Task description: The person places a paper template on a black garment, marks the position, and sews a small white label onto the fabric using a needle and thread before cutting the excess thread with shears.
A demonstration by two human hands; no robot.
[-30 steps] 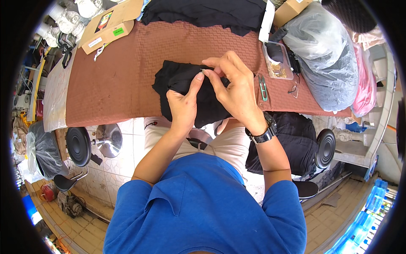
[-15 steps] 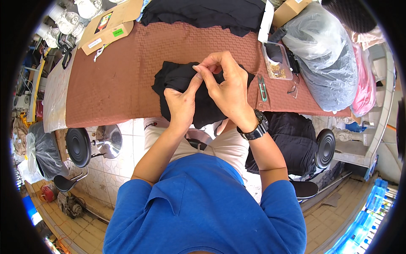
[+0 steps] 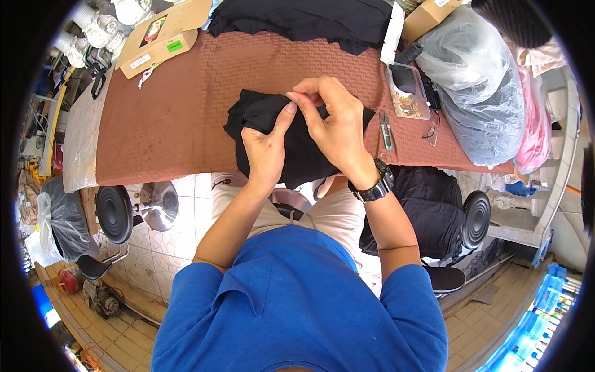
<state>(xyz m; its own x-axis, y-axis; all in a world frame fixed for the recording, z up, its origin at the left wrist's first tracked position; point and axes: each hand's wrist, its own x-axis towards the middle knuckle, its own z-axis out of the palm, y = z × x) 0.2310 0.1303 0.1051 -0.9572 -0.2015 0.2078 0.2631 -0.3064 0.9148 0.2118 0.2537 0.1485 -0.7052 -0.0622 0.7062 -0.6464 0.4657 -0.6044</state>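
Observation:
A piece of black fabric (image 3: 304, 149) lies bunched at the near edge of the table, partly hanging over it. My left hand (image 3: 268, 149) grips a fold of this fabric, thumb on top and fingers hidden underneath. Just above it, my right hand (image 3: 331, 118) pinches thumb and forefinger together beside the left thumb tip. Whatever sits in that pinch is too small to make out. Right of the fabric lie green thread snips (image 3: 386, 131).
A brown patterned cloth (image 3: 167, 118) covers the table. At the right are a clear plastic box (image 3: 409, 102) of small gold-coloured pieces and a large stuffed plastic bag (image 3: 471, 87). More black fabric (image 3: 297, 22) and a cardboard piece (image 3: 162, 37) lie at the far side.
Both hands stay almost in place over the fabric. The left thumb and the right pinch have shifted very slightly; the fabric is still held.

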